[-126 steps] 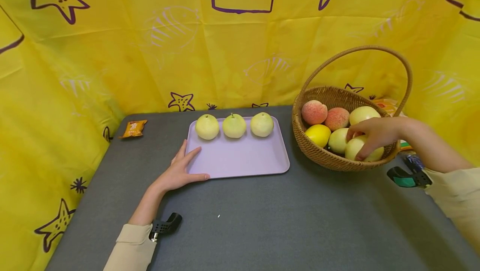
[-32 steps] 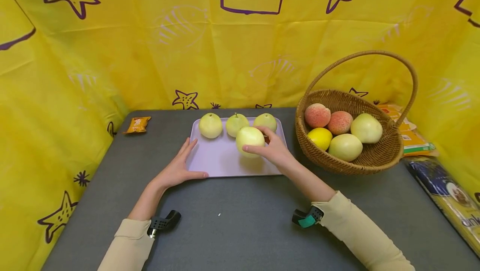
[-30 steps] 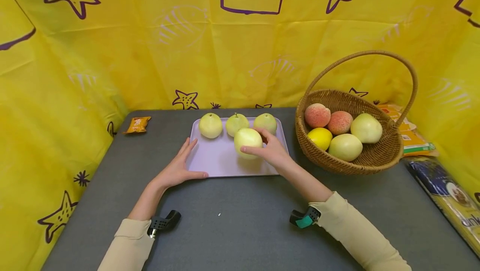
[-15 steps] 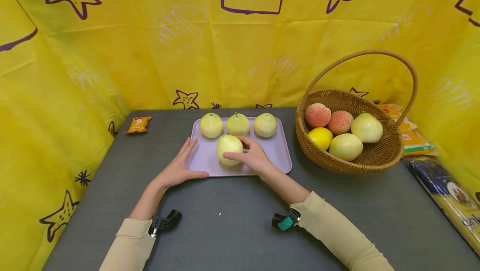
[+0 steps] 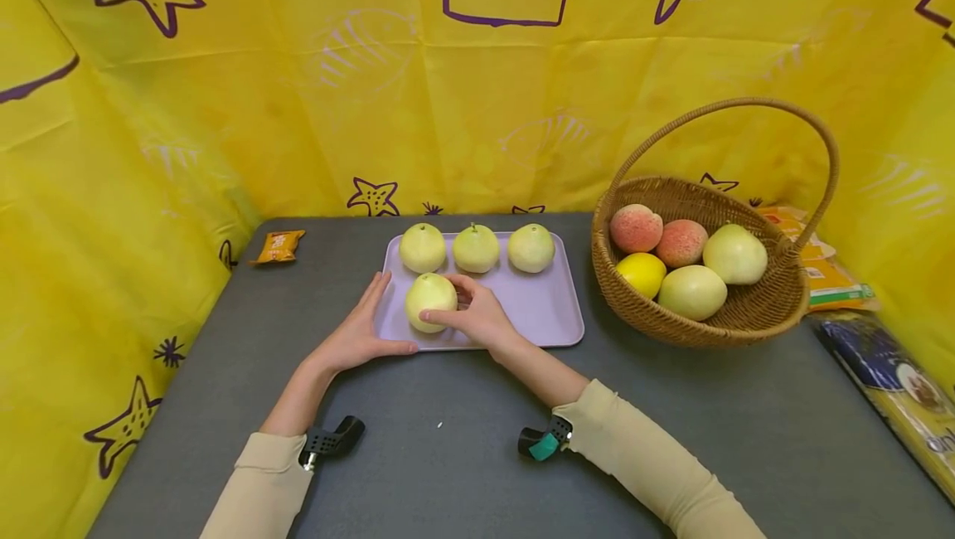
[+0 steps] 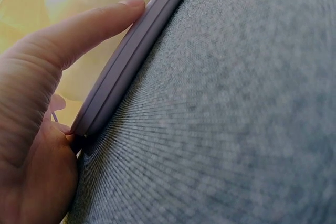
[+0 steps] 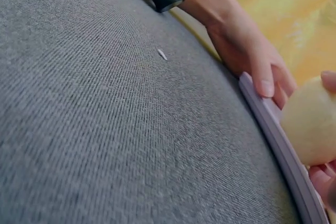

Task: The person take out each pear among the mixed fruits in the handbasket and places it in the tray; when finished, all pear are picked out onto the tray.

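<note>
A lilac tray [image 5: 537, 315] lies on the grey table with three pale yellow-green round fruits, one of them a stemmed fruit [image 5: 476, 248], in a row along its back. My right hand [image 5: 477, 315] holds another pale yellow-green round fruit [image 5: 431, 303] between thumb and fingers, over the tray's front left part. In the right wrist view this fruit [image 7: 310, 124] is close to the tray floor; whether it touches cannot be told. My left hand [image 5: 360, 336] rests at the tray's front left corner, fingers spread along the left side, thumb [image 6: 100, 27] on the front rim.
A wicker basket [image 5: 656, 332] with a tall handle stands at the right. It holds peaches [image 5: 637, 228], a lemon [image 5: 643, 274] and two pale fruits [image 5: 735, 254]. Packages [image 5: 888, 390] lie right of it; a small orange packet [image 5: 279, 247] lies at the far left. A yellow curtain hangs behind.
My right hand took a pale fruit from the basket, carried it left over the tray and lowered it toward the front left part. My left hand stayed at the tray corner.
</note>
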`<action>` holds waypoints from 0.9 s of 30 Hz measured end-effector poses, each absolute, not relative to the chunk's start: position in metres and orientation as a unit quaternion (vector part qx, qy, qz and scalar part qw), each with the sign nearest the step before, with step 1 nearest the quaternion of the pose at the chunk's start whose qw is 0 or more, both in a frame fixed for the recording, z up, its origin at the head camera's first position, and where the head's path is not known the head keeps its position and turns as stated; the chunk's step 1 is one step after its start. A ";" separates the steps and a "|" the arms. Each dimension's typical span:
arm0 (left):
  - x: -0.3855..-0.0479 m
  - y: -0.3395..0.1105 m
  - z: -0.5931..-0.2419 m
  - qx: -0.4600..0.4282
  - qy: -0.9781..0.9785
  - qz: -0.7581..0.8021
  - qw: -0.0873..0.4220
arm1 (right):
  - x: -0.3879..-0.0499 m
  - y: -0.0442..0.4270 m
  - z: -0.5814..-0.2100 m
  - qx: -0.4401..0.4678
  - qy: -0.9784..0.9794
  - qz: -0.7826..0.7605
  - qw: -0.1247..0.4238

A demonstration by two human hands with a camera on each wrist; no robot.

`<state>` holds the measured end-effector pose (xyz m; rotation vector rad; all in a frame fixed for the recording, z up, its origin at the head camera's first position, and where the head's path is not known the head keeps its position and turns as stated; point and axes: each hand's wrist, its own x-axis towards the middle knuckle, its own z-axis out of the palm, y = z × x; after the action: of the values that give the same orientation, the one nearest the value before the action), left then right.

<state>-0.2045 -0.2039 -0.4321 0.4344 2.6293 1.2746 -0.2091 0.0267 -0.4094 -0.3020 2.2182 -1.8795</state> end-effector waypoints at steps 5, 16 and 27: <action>-0.204 -0.202 -0.430 0.139 0.886 0.431 0.098 | -0.210 0.020 -0.412 -0.117 0.747 -0.645 0.106; -0.204 -0.202 -0.431 0.144 0.882 0.437 0.101 | -0.210 0.010 -0.420 -0.142 0.744 -0.647 0.089; -0.203 -0.202 -0.430 0.148 0.882 0.436 0.101 | -0.211 0.011 -0.424 -0.144 0.749 -0.639 0.102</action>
<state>-0.2030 -0.2017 -0.4296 0.4360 2.6061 1.2889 -0.2115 0.0111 -0.4236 -0.4260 2.2103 -1.8872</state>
